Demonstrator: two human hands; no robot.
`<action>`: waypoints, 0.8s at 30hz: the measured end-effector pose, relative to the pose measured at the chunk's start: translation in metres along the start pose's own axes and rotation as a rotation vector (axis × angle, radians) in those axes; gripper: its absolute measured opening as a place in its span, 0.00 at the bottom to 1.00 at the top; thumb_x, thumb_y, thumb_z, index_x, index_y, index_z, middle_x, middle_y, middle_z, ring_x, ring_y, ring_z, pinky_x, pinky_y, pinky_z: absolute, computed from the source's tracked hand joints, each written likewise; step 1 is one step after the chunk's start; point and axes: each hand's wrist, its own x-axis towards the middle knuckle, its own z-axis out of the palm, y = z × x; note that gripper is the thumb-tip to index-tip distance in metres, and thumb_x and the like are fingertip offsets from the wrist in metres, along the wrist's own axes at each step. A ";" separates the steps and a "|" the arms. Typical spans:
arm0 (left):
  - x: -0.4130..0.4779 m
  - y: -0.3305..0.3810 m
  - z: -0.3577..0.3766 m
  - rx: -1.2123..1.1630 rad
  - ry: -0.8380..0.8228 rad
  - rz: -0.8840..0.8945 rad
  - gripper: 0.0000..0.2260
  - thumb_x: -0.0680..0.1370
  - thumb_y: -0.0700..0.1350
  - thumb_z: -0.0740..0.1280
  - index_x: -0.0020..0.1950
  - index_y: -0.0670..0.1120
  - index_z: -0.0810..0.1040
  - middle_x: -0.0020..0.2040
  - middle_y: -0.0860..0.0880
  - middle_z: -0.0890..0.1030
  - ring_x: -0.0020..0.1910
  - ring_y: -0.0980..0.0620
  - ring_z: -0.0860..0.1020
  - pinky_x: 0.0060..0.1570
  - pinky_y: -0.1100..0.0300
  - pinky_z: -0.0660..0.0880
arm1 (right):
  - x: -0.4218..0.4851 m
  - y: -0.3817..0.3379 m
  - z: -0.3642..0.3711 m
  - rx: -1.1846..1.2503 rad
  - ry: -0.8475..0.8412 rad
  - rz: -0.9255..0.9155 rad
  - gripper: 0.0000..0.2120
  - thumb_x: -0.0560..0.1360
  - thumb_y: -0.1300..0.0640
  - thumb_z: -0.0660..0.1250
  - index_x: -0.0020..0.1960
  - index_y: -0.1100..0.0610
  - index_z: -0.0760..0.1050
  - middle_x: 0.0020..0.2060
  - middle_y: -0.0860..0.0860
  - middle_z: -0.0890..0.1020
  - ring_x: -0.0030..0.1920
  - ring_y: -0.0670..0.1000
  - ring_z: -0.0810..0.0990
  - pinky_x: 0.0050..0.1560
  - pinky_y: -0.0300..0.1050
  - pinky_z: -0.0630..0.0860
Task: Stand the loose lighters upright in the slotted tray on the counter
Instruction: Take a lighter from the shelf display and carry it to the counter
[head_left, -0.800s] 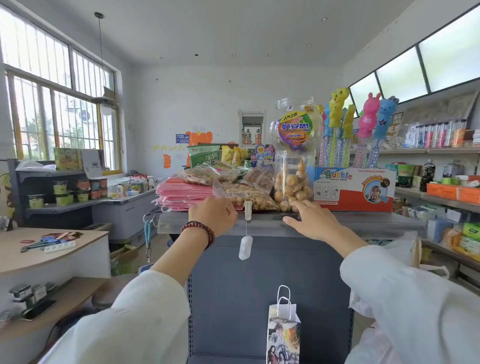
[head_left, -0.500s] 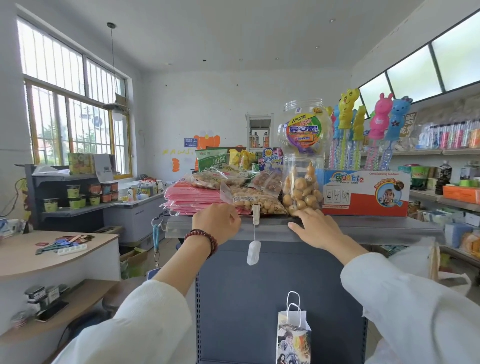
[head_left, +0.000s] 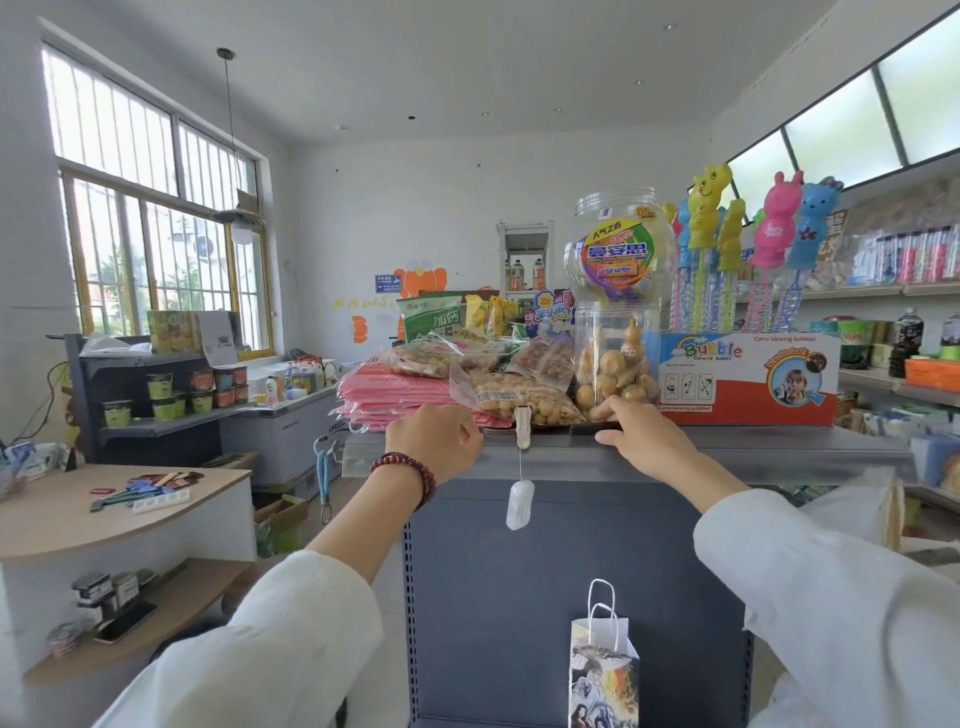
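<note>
Both hands are parked up on the shelf top (head_left: 753, 452), probably just reaching over the snack stock. Left hand (head_left: 434, 441) is a loose fist, right hand (head_left: 641, 441) lies flat beside the jar (head_left: 615, 332); neither grip holds anything I can make out. The lighters (head_left: 150, 486) and white tray (head_left: 161, 503) sit way off at 9 o'clock on the surface (head_left: 78, 525).

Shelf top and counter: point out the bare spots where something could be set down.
The shelf top is bare only along its front lip, right of the right hand and below the bubble box. Behind the left hand, bags and a jar crowd it. The counter is bare in front of the lighters.
</note>
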 end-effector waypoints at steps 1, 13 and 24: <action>0.001 0.000 0.000 0.004 0.002 0.002 0.07 0.73 0.52 0.59 0.43 0.56 0.76 0.43 0.59 0.80 0.43 0.53 0.78 0.44 0.58 0.74 | 0.000 0.000 0.001 0.000 0.049 -0.023 0.12 0.76 0.52 0.64 0.59 0.52 0.72 0.58 0.53 0.78 0.56 0.55 0.76 0.49 0.49 0.72; -0.038 -0.015 0.005 0.025 0.053 -0.004 0.08 0.73 0.51 0.58 0.44 0.55 0.77 0.41 0.60 0.80 0.39 0.54 0.77 0.36 0.60 0.70 | -0.050 -0.040 0.014 0.779 0.135 0.000 0.13 0.68 0.54 0.75 0.50 0.53 0.76 0.45 0.44 0.80 0.45 0.41 0.77 0.42 0.28 0.70; -0.188 -0.062 0.072 0.208 -0.097 -0.024 0.09 0.75 0.53 0.57 0.46 0.55 0.76 0.41 0.59 0.80 0.39 0.55 0.77 0.39 0.61 0.68 | -0.160 -0.052 0.101 0.912 -0.248 0.049 0.10 0.70 0.52 0.72 0.50 0.45 0.76 0.44 0.42 0.82 0.41 0.43 0.82 0.50 0.46 0.78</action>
